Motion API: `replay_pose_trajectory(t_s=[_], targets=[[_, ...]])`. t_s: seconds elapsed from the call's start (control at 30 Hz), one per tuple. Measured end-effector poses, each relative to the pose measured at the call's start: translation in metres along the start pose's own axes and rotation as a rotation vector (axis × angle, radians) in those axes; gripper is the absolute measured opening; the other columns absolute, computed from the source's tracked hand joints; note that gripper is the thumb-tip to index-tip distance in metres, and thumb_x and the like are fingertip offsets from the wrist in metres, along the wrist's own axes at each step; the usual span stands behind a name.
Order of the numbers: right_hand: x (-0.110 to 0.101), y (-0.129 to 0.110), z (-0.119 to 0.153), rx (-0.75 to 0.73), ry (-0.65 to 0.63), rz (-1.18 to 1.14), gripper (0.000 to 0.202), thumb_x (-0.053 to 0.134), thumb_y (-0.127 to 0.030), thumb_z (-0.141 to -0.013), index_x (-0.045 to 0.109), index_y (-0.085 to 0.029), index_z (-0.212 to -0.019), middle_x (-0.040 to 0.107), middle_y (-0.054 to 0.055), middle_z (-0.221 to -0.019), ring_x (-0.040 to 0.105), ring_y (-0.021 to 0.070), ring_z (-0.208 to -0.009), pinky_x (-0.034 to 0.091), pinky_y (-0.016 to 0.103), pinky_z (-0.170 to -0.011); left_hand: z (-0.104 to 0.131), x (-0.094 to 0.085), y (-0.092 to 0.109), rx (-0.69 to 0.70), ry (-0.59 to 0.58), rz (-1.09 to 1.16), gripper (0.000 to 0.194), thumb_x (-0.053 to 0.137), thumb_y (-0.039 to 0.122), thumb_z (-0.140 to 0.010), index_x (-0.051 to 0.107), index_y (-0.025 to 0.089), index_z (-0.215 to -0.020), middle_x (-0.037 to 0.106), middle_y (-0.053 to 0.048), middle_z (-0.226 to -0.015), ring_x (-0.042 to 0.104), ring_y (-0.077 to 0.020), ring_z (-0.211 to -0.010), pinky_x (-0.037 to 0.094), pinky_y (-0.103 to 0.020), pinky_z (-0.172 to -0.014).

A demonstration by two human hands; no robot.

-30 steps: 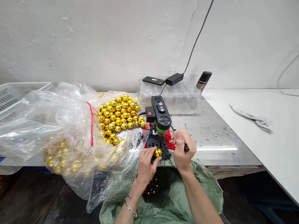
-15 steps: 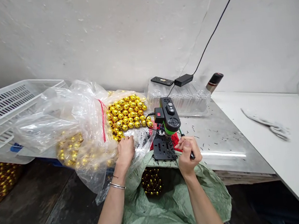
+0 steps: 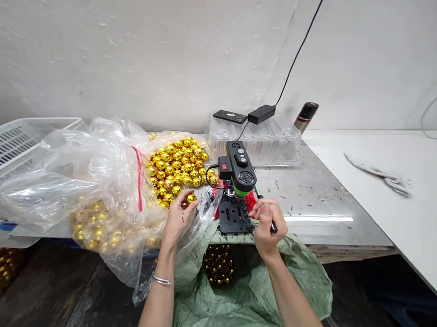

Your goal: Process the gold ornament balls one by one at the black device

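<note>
A single gold ball is pinched between the fingertips of the left hand, just in front of the heap of gold balls that lies on the opened clear plastic bag. Half a second earlier the same hand was pressed flat into the edge of that heap with nothing visible in it; a second earlier a ball was held at the black base plate, which is now bare. From this it is judged that one ball has been finished and a fresh one has been picked for the next cycle. The right hand is closed round the dark lever handle of the small bench drill, and its position has hardly altered across the three pictures; the drill head with its green collar is seen raised above the plate. Below the table edge a green woven sack is held open, with gold balls collected inside. Black swarf is scattered over the metal tabletop. Behind the drill a clear plastic tray carries a power adapter; a white basket stands at far left
</note>
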State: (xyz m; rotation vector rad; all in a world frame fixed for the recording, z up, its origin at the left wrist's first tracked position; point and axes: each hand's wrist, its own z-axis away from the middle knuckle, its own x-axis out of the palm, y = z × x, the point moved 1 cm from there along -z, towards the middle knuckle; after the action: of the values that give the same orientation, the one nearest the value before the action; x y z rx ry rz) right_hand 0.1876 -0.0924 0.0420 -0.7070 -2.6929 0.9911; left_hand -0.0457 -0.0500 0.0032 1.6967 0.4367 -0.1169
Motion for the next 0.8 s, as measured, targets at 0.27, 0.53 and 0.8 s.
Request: replay_pose_trajectory(t_s=[0.27, 0.53, 0.8], targets=[[-0.002, -0.002, -0.001, -0.051, -0.024, 0.038, 0.03, 0.045, -0.018, -0.097, 0.054, -0.022, -0.068, 0.057, 0.001, -0.068, 0.059, 0.0156, -0.068, 0.046, 0.03, -0.059, 0.02, 0.039, 0.009, -0.232, -0.136, 0.437, 0.066, 0.074, 0.047, -0.08, 0.06, 0.018, -0.138, 0.073, -0.01, -0.11, 0.071, -0.0203, -0.095, 0.055, -0.035, -0.091], [-0.002, -0.009, -0.006, -0.082, -0.036, 0.039, 0.029, 0.045, -0.014, -0.096, 0.053, -0.021, -0.07, 0.056, -0.001, -0.069, 0.057, 0.0135, -0.067, 0.044, 0.028, -0.06, 0.025, 0.091, -0.001, -0.165, -0.2, 0.334, 0.058, 0.07, 0.057, -0.08, 0.068, 0.015, -0.12, 0.075, -0.01, -0.106, 0.07, -0.0217, -0.094, 0.056, -0.034, -0.082], [-0.003, -0.007, -0.005, -0.098, -0.052, 0.059, 0.028, 0.045, -0.013, -0.096, 0.051, -0.021, -0.07, 0.056, -0.001, -0.069, 0.058, 0.0135, -0.067, 0.045, 0.028, -0.061, 0.027, 0.109, -0.007, 0.112, -0.131, -0.139, 0.034, 0.07, 0.038, -0.087, 0.073, 0.02, -0.116, 0.076, -0.008, -0.094, 0.068, -0.0233, -0.088, 0.053, -0.038, -0.086]])
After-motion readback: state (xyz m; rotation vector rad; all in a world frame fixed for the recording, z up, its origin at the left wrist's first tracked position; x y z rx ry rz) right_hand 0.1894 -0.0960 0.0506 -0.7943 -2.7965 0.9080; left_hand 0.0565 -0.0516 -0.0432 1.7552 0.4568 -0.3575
